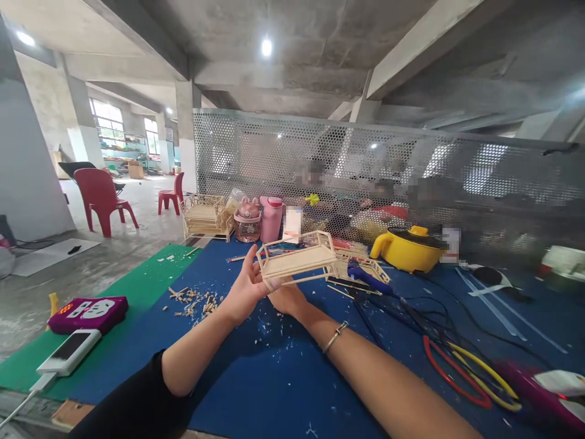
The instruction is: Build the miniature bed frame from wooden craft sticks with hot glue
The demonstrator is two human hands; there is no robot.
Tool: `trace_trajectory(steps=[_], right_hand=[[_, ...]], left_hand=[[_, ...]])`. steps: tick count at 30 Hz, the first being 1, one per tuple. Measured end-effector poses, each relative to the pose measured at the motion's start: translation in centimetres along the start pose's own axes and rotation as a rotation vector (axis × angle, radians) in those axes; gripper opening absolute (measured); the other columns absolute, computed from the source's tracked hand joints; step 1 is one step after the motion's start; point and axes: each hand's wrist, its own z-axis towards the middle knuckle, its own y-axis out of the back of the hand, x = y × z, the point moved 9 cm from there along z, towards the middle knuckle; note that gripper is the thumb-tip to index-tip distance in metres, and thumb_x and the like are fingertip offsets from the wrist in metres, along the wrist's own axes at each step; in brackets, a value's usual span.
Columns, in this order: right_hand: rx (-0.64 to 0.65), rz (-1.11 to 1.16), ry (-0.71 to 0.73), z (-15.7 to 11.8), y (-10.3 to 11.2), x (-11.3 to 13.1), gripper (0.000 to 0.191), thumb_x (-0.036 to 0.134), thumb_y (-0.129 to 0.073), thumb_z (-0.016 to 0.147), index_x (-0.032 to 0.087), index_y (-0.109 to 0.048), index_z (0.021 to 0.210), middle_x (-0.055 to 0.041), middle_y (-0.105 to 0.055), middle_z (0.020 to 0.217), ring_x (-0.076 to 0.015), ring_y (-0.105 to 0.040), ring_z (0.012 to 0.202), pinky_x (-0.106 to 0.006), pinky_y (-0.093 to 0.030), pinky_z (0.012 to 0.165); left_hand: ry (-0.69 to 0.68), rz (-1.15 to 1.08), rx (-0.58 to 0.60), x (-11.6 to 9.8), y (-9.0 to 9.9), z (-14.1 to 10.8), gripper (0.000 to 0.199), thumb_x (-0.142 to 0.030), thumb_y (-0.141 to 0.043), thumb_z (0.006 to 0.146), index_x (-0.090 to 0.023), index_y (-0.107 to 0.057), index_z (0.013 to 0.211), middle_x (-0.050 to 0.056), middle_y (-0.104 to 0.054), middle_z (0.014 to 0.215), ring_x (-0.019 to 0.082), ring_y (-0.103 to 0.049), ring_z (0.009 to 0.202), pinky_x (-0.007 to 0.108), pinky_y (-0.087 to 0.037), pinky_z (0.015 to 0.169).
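Observation:
A miniature bed-like frame of pale wooden sticks (pixel 299 259), with a flat slatted base and low rails, is held up above the blue table mat. My left hand (pixel 247 289) grips its left end, thumb raised along the side and fingers partly beneath. Under the near edge, my right hand (pixel 287 297) is curled against the frame, its fingertips hidden. Just right of the frame lies a blue glue gun (pixel 368 277), resting by another stick piece (pixel 377 268). Cut wooden bits (pixel 196 303) are scattered left of my hands.
Finished-looking stick frames (pixel 205 216) are stacked at the back left, beside a pink bottle (pixel 271 218) and a clear pink jar (pixel 247 222). A yellow electric pot (pixel 411 249) stands back right before a perforated metal screen (pixel 274 152). Cables (pixel 425 317) and a purple power strip (pixel 89 314) flank the table.

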Motion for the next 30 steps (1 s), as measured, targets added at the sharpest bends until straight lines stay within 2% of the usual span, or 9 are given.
trace_trajectory(steps=[3, 7, 10, 12, 17, 22, 25, 29, 30], right_hand=[[0.02, 0.02, -0.015, -1.1, 1.6, 0.2, 0.056, 0.043, -0.034, 0.093, 0.021, -0.034, 0.145, -0.01, -0.035, 0.151, -0.0254, -0.026, 0.141, -0.048, -0.021, 0.114], [0.093, -0.006, -0.116, -9.3, 3.6, -2.6, 0.084, 0.06, -0.044, 0.084, 0.009, -0.025, 0.148, -0.0196, -0.022, 0.154, -0.0361, -0.016, 0.143, -0.059, -0.016, 0.112], [0.357, 0.001, -0.162, -16.0, 2.0, -3.4, 0.095, 0.069, -0.041, 0.081, 0.009, -0.015, 0.15, -0.0163, -0.008, 0.156, -0.0332, -0.008, 0.145, -0.055, -0.01, 0.116], [0.383, -0.01, -0.184, -17.3, 1.4, -2.8, 0.091, 0.066, -0.036, 0.084, 0.009, -0.014, 0.15, -0.0147, -0.001, 0.156, -0.0322, -0.002, 0.145, -0.054, -0.008, 0.116], [0.221, 0.038, 0.009, -9.9, -0.3, 2.9, 0.087, 0.062, -0.036, 0.087, 0.001, -0.022, 0.147, -0.0246, -0.019, 0.153, -0.039, -0.016, 0.142, -0.056, -0.017, 0.113], [0.09, 0.023, 0.178, -4.3, -0.2, 6.4, 0.064, 0.038, -0.048, 0.088, 0.02, -0.029, 0.147, -0.0074, -0.038, 0.15, -0.0233, -0.03, 0.139, -0.038, -0.021, 0.114], [0.013, -0.037, 0.112, -4.9, 1.5, 3.1, 0.052, 0.038, -0.045, 0.092, 0.023, -0.038, 0.141, -0.0049, -0.046, 0.144, -0.0177, -0.039, 0.133, -0.031, -0.028, 0.111], [-0.067, -0.2, -0.156, -6.7, 4.8, -6.2, 0.038, 0.035, -0.053, 0.092, 0.017, -0.052, 0.125, -0.0106, -0.055, 0.129, -0.024, -0.055, 0.114, -0.048, -0.044, 0.097], [-0.062, -0.238, -0.207, -6.9, 5.4, -8.3, 0.036, 0.035, -0.056, 0.09, 0.016, -0.054, 0.121, -0.0099, -0.057, 0.124, -0.0227, -0.058, 0.107, -0.046, -0.049, 0.09]], left_hand=[[-0.004, 0.04, 0.022, 0.4, -0.2, -0.2, 0.115, -0.033, -0.081, 0.066, -0.021, -0.003, 0.149, 0.018, -0.038, 0.147, 0.031, -0.036, 0.136, 0.045, -0.029, 0.112], [-0.024, 0.029, 0.044, 0.3, -0.7, -0.4, 0.114, -0.03, -0.081, 0.066, -0.024, -0.004, 0.149, 0.018, -0.038, 0.145, 0.031, -0.043, 0.131, 0.046, -0.032, 0.11], [-0.049, 0.03, 0.071, 0.0, -1.5, -0.7, 0.114, -0.027, -0.082, 0.065, -0.027, -0.003, 0.148, 0.016, -0.037, 0.144, 0.029, -0.043, 0.131, 0.044, -0.033, 0.11], [-0.055, 0.026, 0.076, -0.1, -1.9, -0.9, 0.115, -0.026, -0.082, 0.064, -0.029, -0.004, 0.148, 0.015, -0.037, 0.145, 0.028, -0.042, 0.132, 0.042, -0.032, 0.111], [0.072, -0.073, 0.012, 1.2, -1.9, -0.9, 0.093, -0.033, -0.08, 0.067, -0.027, -0.027, 0.143, 0.011, -0.053, 0.135, 0.028, -0.051, 0.124, 0.042, -0.034, 0.109], [0.092, -0.128, -0.026, 1.1, -1.1, -0.9, 0.061, -0.034, -0.076, 0.071, -0.026, -0.051, 0.126, 0.006, -0.066, 0.116, 0.023, -0.058, 0.114, 0.037, -0.04, 0.102], [0.068, -0.148, -0.049, 0.7, -0.5, -0.8, 0.055, -0.033, -0.076, 0.07, -0.027, -0.055, 0.12, 0.003, -0.067, 0.111, 0.02, -0.06, 0.109, 0.033, -0.043, 0.098], [0.079, -0.167, -0.076, 0.5, -0.2, -0.7, 0.06, -0.034, -0.078, 0.068, -0.03, -0.052, 0.121, 0.001, -0.065, 0.115, 0.019, -0.06, 0.11, 0.032, -0.043, 0.097], [0.084, -0.151, -0.074, 0.5, -0.3, -0.7, 0.063, -0.035, -0.078, 0.067, -0.03, -0.05, 0.123, 0.002, -0.064, 0.118, 0.02, -0.059, 0.113, 0.033, -0.042, 0.099]])
